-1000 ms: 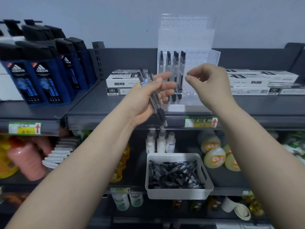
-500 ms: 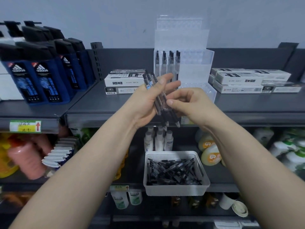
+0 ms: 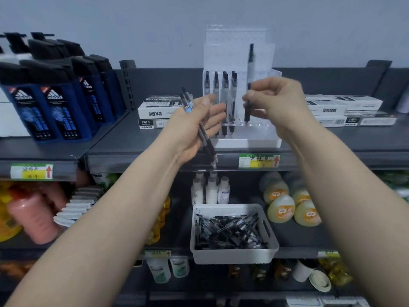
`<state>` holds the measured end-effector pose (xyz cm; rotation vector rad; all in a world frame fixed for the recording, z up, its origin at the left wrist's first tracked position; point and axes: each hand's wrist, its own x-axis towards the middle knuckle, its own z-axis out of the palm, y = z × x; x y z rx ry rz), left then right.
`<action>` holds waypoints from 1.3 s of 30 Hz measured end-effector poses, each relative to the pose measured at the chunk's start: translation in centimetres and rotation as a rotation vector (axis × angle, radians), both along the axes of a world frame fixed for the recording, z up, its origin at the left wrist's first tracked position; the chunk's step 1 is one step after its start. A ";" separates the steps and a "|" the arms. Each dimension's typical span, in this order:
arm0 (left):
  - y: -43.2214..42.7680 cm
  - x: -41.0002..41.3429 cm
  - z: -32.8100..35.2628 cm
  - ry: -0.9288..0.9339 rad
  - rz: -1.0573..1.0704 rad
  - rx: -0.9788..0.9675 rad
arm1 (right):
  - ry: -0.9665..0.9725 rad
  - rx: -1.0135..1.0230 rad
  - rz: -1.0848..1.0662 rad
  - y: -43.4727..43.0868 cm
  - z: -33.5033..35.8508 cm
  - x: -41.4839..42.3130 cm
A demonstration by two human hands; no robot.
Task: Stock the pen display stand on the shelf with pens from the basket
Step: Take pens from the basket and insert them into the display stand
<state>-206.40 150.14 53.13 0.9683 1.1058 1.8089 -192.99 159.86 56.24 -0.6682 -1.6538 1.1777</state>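
A clear acrylic pen display stand (image 3: pixel 263 52) sits on the dark upper shelf, with several pens (image 3: pixel 221 94) standing in its left slots. My left hand (image 3: pixel 194 127) grips a small bundle of pens (image 3: pixel 204 138) in front of the stand's left side. My right hand (image 3: pixel 276 100) pinches a single pen (image 3: pixel 250 63), held upright with its tip just above the stand's empty front holes. A white basket (image 3: pixel 232 254) full of loose pens rests on the shelf below.
Blue shower gel bottles (image 3: pixel 53 103) line the left of the upper shelf. Flat white boxes (image 3: pixel 159 109) lie left of the stand and more white boxes (image 3: pixel 340 109) right of it. Small white bottles (image 3: pixel 210 189) and yellow jars (image 3: pixel 287 209) stand around the basket.
My right hand has taken one pen from the bundle in my left hand and lifted it up and right to the stand. My left hand has stayed near the stand.
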 end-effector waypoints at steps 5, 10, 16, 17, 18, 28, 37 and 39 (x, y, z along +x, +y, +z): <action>0.0 -0.1 0.0 -0.012 -0.007 -0.004 | 0.032 0.057 -0.107 1.5 -0.1 -1.8; 0.0 -0.3 -0.2 0.001 -0.030 -0.009 | -0.076 0.141 -0.148 2.3 -1.1 -2.8; 0.0 -0.6 -0.3 0.026 -0.062 -0.007 | -0.302 0.232 -0.226 2.3 -3.1 -3.0; 0.1 -0.7 -0.3 0.027 -0.068 -0.006 | -0.317 0.250 -0.249 2.4 -3.1 -3.1; 0.1 -0.7 -0.3 0.024 -0.074 -0.005 | -0.332 0.268 -0.267 2.3 -3.2 -3.1; 0.0 -0.5 -0.3 0.009 -0.107 -0.012 | -0.348 0.264 -0.319 2.1 -3.8 -3.0; -0.5 -0.4 -0.1 0.097 -0.144 -0.059 | -0.264 0.398 -0.327 0.7 -4.4 -1.6; -0.7 -0.1 -0.1 0.161 -0.142 -0.087 | -0.222 0.383 -0.181 -0.9 -4.5 -0.9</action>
